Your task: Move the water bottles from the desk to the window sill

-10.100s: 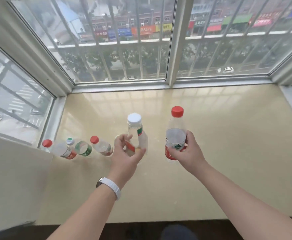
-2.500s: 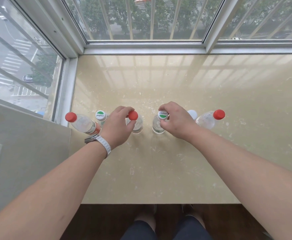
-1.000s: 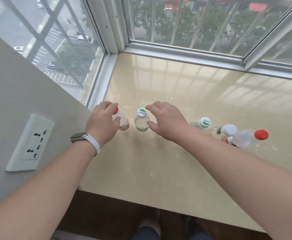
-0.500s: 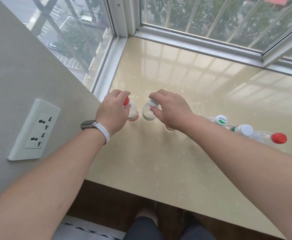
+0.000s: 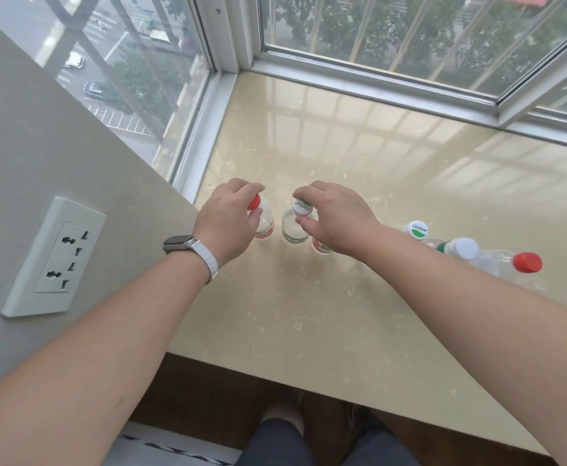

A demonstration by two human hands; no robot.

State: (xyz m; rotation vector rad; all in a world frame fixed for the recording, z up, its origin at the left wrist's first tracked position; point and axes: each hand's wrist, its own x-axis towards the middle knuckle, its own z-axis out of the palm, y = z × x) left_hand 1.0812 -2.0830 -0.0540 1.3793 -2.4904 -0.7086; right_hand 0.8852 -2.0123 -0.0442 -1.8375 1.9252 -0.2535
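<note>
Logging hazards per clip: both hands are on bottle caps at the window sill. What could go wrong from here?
1. The left hand and right hand hold the leftmost bottle and second bottle only at the caps; standing close together, one might tip into the other.
2. The right wrist hangs over a third bottle; pulling back could knock it.

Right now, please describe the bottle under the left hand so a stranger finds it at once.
Look at the window sill, at its end by the wall socket. The left hand grips the first bottle of the row. Its cap is red; the next bottle has a white and green cap.
</note>
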